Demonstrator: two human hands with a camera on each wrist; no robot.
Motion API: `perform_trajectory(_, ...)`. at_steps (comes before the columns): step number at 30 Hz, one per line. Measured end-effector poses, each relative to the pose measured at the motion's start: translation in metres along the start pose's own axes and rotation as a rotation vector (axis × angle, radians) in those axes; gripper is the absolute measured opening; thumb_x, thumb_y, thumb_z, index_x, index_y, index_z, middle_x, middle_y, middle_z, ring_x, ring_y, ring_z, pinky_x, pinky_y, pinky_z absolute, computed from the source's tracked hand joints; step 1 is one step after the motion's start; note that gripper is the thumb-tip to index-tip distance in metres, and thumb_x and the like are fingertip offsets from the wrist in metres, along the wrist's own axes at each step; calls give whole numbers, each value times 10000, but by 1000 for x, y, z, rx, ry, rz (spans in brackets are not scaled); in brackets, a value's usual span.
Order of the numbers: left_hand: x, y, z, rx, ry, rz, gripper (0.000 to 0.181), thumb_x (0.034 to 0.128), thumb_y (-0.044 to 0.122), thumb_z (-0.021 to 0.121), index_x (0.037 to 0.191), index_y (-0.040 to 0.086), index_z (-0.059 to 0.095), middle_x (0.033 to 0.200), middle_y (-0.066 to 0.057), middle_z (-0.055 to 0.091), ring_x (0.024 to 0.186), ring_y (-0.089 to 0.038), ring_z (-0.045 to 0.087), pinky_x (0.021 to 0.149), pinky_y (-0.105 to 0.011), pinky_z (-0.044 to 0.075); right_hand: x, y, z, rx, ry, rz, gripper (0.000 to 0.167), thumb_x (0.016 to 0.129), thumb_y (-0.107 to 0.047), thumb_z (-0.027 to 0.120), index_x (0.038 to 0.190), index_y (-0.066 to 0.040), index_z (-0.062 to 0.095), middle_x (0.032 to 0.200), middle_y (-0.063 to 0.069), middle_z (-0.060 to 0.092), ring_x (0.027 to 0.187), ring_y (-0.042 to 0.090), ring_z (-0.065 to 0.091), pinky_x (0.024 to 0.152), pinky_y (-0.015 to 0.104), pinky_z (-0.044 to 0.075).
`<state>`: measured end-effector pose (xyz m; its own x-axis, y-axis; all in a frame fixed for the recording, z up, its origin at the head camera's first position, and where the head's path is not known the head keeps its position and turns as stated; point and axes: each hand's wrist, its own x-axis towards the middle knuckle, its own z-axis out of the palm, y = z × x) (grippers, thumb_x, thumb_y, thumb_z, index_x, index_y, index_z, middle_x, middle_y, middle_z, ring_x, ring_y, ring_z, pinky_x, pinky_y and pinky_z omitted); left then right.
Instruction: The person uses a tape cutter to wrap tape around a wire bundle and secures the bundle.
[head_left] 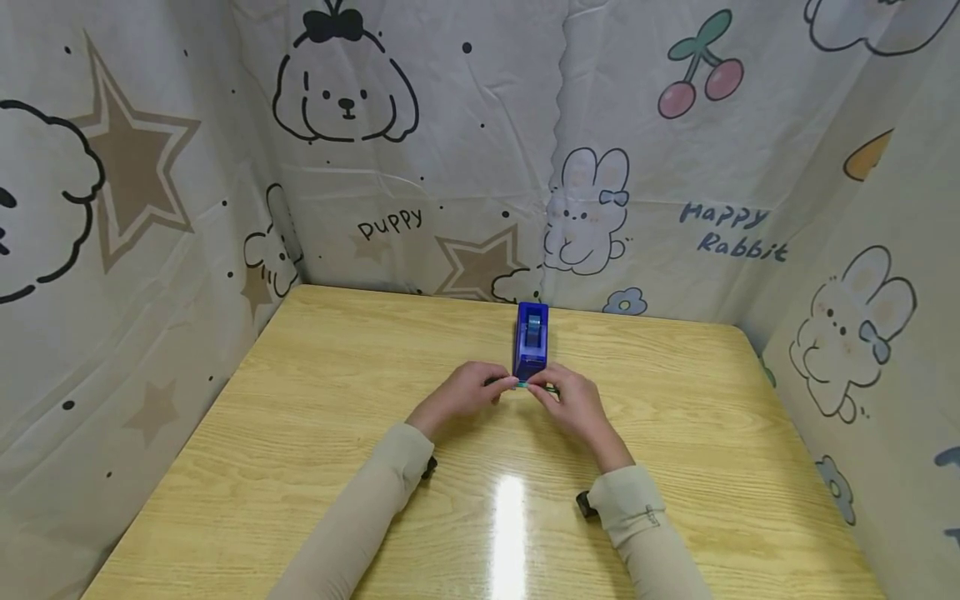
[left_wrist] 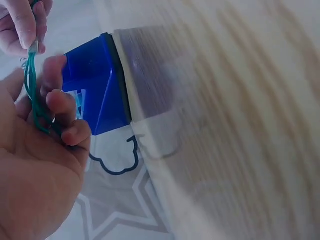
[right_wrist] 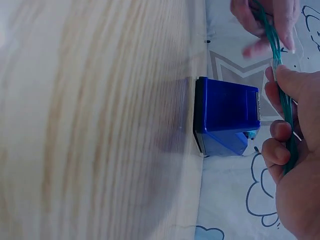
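Observation:
A bundle of thin green cords (head_left: 522,384) stretches between both hands, just in front of a blue tape dispenser (head_left: 532,342). My left hand (head_left: 472,389) holds one end, the cords lying across its palm behind curled fingers (left_wrist: 62,102). The other end is in my right hand (head_left: 576,403), whose thumb and forefinger pinch the bundle beside a clear band (right_wrist: 276,63) that looks like tape. In the right wrist view, some left fingers are blurred. The dispenser stands upright, a roll of tape (head_left: 534,327) inside it.
The wooden table (head_left: 360,350) reaches a back edge just behind the dispenser. Printed cloth (head_left: 480,167) hangs behind and along both sides. A glare streak (head_left: 509,533) crosses the front of the tabletop. Small black devices (head_left: 587,503) sit at both wrists.

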<state>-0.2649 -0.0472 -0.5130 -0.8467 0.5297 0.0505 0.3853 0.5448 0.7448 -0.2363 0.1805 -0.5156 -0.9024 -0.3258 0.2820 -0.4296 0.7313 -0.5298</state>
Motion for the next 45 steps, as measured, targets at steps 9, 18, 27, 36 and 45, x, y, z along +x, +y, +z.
perform_trajectory(9, 0, -1, 3, 57, 33, 61, 254, 1076, 280, 579, 888, 146, 684, 805, -89, 658, 699, -97, 481, 662, -243, 389, -1, -5, -4, -18, -6, 9, 136, 1017, -283, 688, 1054, -191, 781, 1038, -31, 725, 857, 139, 630, 763, 365, 524)
perform_trajectory(18, -3, 5, 7, 294, 189, 267, 197, 1030, 224, 659, 892, 111, 743, 791, 25, 696, 679, -90, 573, 673, -259, 483, 0, -5, -10, 114, -135, 70, 242, 1058, -312, 613, 1070, -142, 784, 898, -38, 735, 838, 151, 655, 803, 407, 537)
perform_trajectory(27, -6, 0, 6, 376, 208, 359, 147, 1008, 235, 690, 965, 142, 796, 913, 17, 775, 814, -128, 707, 777, -319, 576, -2, -5, -9, 247, -198, 141, 237, 1052, -268, 628, 1072, -73, 761, 873, 51, 712, 806, 153, 605, 713, 329, 487)
perform_trajectory(36, -5, -3, 0, 310, 60, 254, 189, 1036, 312, 652, 1010, 181, 786, 906, 73, 758, 722, -56, 592, 768, -288, 503, -1, -5, -7, 134, -108, 49, 150, 983, -231, 730, 1052, -127, 814, 1024, 21, 774, 869, 146, 666, 758, 346, 539)
perform_trajectory(45, -4, -3, -2, 291, 43, 242, 220, 1048, 273, 631, 969, 143, 790, 825, 17, 743, 691, -62, 592, 696, -262, 485, 0, -6, -5, 103, -67, -20, 131, 951, -221, 772, 1017, -128, 836, 911, -14, 749, 720, 89, 594, 645, 257, 484)
